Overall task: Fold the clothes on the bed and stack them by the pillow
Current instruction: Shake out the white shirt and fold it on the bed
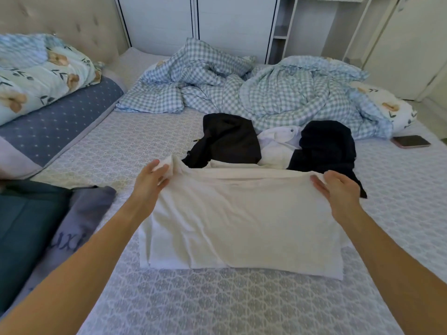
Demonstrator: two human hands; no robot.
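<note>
While pinched at both top corners, cream garment [242, 213] between left hand [151, 180] and right hand [338, 189].

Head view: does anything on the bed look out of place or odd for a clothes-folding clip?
One item: a phone lies loose on the mattress at the right, beside the rumpled checked duvet. Otherwise nothing stands out; both hands hold the cream garment by its far edge.

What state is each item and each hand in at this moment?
Cream shirt: half-folded, far edge lifted.
Left hand: gripping the shirt's far left corner.
Right hand: holding the far right edge.
Black garments: crumpled, unfolded.
White garment: crumpled between them.
Checked duvet: rumpled.
Phone: lying flat.
</note>
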